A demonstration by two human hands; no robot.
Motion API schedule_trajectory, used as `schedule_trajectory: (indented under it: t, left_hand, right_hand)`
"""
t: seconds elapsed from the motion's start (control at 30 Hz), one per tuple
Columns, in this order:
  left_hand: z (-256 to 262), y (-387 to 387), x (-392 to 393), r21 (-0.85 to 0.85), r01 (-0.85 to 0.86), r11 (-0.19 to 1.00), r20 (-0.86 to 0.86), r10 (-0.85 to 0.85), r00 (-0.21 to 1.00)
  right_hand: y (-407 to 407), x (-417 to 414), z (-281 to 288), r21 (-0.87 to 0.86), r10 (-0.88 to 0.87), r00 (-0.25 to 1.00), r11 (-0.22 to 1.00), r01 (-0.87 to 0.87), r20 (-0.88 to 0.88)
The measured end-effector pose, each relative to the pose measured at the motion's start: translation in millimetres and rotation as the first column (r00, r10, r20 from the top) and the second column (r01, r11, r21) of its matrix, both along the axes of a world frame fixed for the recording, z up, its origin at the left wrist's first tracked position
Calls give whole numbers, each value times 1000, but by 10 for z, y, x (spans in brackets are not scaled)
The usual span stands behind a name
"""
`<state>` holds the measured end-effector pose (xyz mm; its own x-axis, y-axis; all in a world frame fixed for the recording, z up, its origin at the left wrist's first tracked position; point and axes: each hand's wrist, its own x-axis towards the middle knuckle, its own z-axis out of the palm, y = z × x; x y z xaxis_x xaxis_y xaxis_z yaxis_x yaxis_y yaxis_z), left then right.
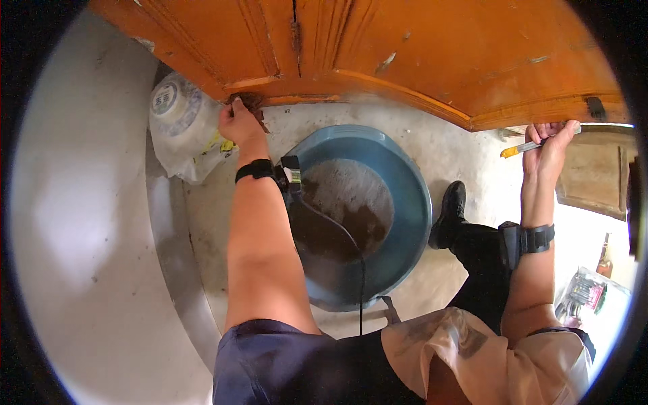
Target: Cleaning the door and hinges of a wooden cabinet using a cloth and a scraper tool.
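Note:
At the lower edge of an orange-brown wooden panelled door (400, 35), my left hand (243, 121) has its fingers closed on a dark brown ragged material (249, 99). I cannot tell whether this is broken wood or a loose pad. My right hand (545, 147) grips a slim hand tool (529, 147) with a grey body and a yellow end, its exact kind unclear. The fingertips of that hand are close to the door's bottom edge, farther right. Below, between my arms, a large blue plastic basin (410, 202) holds brownish, foamy water (349, 202).
A knotted clear plastic bag (177, 136) with a round tub inside leans by the left wall (86, 177). A black cord (360, 283) crosses above the basin. My black shoe (452, 205) stands beside it. To the right are a brown wooden panel (590, 172) and a clear container (584, 298).

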<state>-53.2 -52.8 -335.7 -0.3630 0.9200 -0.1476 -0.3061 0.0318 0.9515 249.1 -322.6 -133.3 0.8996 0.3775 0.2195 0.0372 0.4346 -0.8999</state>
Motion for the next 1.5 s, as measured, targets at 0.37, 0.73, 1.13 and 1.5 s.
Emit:
schedule_trajectory:
  t: [0.37, 0.73, 1.13, 1.5]
  left_hand:
    - [-667, 442, -235, -234, 343, 910, -922, -320, 217]
    - [-21, 278, -176, -701, 92, 707, -613, -531, -585]
    - [-290, 86, -883, -289, 737, 611, -726, -642, 246]
    - [1595, -1047, -491, -551, 763, 339, -132, -938, 322]
  right_hand:
    - [-9, 31, -30, 2, -19, 999, 1000, 19, -47]
    - [29, 12, -19, -18, -77, 997, 997, 77, 8]
    - [-58, 225, -49, -61, -26, 999, 998, 23, -45]
    - [-220, -945, -66, -190, 584, 763, 745, -639, -277]
